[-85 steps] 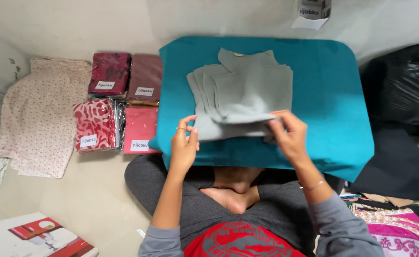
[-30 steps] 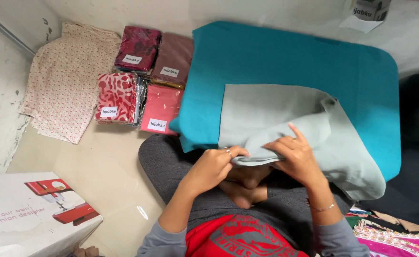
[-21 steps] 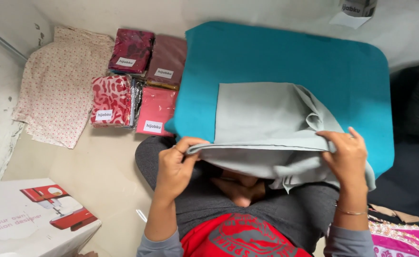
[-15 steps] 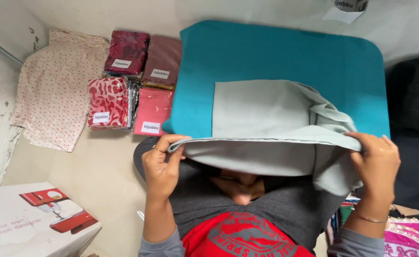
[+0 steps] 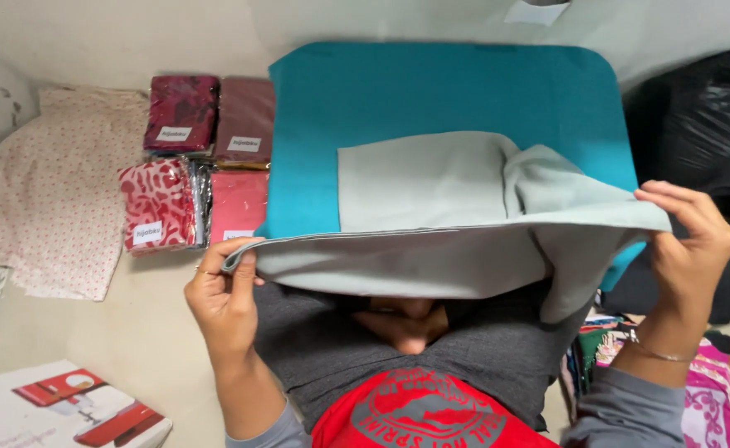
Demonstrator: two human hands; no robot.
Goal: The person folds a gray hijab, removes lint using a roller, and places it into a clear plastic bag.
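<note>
1. Left hand (image 5: 225, 290), lower left of centre: fingers clamped on the left end of the grey cloth (image 5: 431, 207), thumb on top of the edge.
2. Right hand (image 5: 690, 241), right edge: fingers closed over the cloth's right corner, pinching it from above.
3. Grey cloth: near edge pulled taut between both hands and lifted; far part lies on the teal counter (image 5: 431, 91), bunched in folds towards the right.
4. Versus 0.5 s ago: hands are wider apart, held edge is longer and straighter. Versus 2.8 s ago: cloth was a small folded stack on the counter, now opened out.
5. Left of the counter: four wrapped fabric packs (image 5: 195, 162) in reds and maroon on the floor; beyond them a dotted cream cloth (image 5: 53, 199).
6. Lower left corner: white box (image 5: 66, 415) with a red machine picture, cut off by the frame.
7. Hidden: cloth's underside, hanging part and counter's near edge; black bag (image 5: 697, 124) at right only partly visible.
</note>
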